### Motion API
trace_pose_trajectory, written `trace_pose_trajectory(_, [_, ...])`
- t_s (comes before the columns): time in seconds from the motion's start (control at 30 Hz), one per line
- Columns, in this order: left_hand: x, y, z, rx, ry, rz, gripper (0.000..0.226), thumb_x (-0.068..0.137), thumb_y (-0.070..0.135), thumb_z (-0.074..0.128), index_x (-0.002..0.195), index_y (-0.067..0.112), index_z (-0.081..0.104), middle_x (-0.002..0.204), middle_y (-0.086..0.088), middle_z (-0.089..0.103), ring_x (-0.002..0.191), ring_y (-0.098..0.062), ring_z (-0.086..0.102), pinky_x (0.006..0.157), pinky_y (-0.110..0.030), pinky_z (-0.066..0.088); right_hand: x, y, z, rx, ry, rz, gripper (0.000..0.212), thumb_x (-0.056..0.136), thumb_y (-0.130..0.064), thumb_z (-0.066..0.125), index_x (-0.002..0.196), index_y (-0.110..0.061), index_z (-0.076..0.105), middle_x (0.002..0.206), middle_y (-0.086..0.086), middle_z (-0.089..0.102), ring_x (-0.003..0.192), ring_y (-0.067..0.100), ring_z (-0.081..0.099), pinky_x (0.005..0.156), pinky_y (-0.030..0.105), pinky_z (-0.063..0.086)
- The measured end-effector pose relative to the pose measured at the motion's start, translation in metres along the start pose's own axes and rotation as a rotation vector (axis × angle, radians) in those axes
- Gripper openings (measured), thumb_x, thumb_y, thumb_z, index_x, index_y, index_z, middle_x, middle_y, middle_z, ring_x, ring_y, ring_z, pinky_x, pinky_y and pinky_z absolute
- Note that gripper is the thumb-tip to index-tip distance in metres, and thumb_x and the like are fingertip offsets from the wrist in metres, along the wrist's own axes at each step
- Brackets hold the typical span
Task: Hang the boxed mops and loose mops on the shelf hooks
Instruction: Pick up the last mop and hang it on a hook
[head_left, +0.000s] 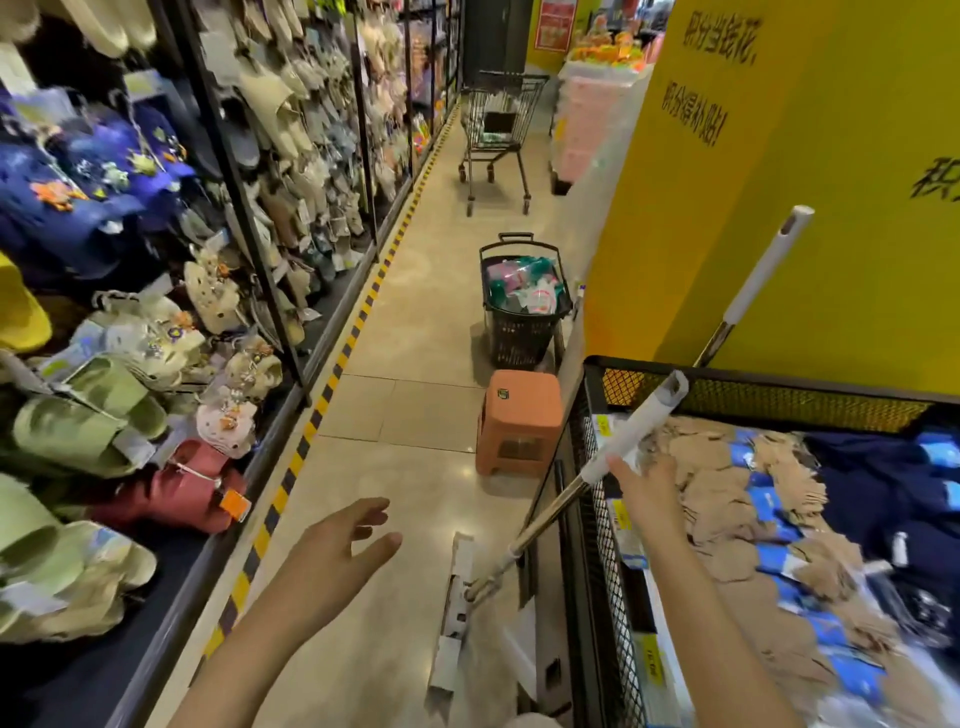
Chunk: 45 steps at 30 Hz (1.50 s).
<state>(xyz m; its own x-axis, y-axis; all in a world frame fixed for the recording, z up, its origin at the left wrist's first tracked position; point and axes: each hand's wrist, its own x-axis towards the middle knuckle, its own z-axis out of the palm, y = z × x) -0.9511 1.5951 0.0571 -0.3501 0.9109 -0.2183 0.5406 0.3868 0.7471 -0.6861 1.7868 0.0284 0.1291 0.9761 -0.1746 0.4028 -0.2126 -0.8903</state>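
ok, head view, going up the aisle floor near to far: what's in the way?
Mop head on the floor → orange stool → black basket of goods → shopping cart.

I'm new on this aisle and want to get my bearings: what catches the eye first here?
The bright yellow pillar on the right, with a black mesh bin of socks below it. The right hand grips a mop's white handle against the bin, the left hand hangs open over the floor, and an orange stool stands ahead.
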Motion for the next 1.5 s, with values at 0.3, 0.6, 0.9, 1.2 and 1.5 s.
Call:
trace_pose_trajectory(0.3, [0.013,0.001,0.011,-0.001,0.041,-0.060,0.043,0.091,0.031,0.060,0.132,0.025,0.050,0.118,0.009,0.061,0.109,-0.010,0.057,0.089,-0.024,0.042,0.052,0.007,0.018,0.101,0.068,-0.006,0.071,0.087,-0.026,0.068,0.143,-0.003,0.032,0.144,0.015,0.043,0.128,0.032,0.046,0.086,0.033,0.037])
trace_pose_trajectory(0.6, [-0.003,-0.006,0.019,-0.052,0.074,-0.134,0.045,0.091,0.038,0.057,0.135,0.029,0.047,0.119,0.014,0.058,0.110,-0.005,0.054,0.085,-0.018,0.038,0.014,-0.026,0.057,0.149,-0.275,-0.240,0.019,0.083,0.003,0.066,0.083,-0.010,0.052,0.076,-0.002,0.054,0.070,0.011,0.053,0.059,0.012,0.045])
trace_pose_trajectory(0.9, [-0.079,-0.056,-0.012,-0.148,0.298,-0.319,0.046,0.091,0.038,0.059,0.135,0.030,0.048,0.121,0.015,0.058,0.111,-0.002,0.054,0.084,-0.017,0.039,-0.083,-0.058,0.136,0.031,-0.520,-0.469,0.025,0.078,-0.019,0.077,0.072,-0.024,0.053,0.071,-0.007,0.058,0.070,0.014,0.055,0.058,0.029,0.040])
trace_pose_trajectory(1.2, [-0.215,-0.110,-0.023,-0.273,0.496,-0.515,0.043,0.088,0.038,0.063,0.128,0.031,0.052,0.118,0.015,0.060,0.110,-0.003,0.056,0.095,-0.025,0.047,-0.211,-0.089,0.148,0.047,-1.037,-0.678,0.030,0.075,-0.006,0.076,0.076,-0.034,0.066,0.075,-0.026,0.070,0.072,-0.010,0.064,0.059,0.002,0.045])
trace_pose_trajectory(1.5, [-0.342,-0.136,-0.015,-0.536,0.681,-0.587,0.038,0.089,0.025,0.064,0.125,0.023,0.052,0.106,0.006,0.060,0.093,-0.003,0.060,0.084,-0.020,0.047,-0.378,-0.138,0.144,0.212,-1.564,-0.892,0.027,0.088,-0.006,0.062,0.087,-0.032,0.069,0.081,-0.020,0.072,0.071,-0.006,0.063,0.058,0.009,0.046])
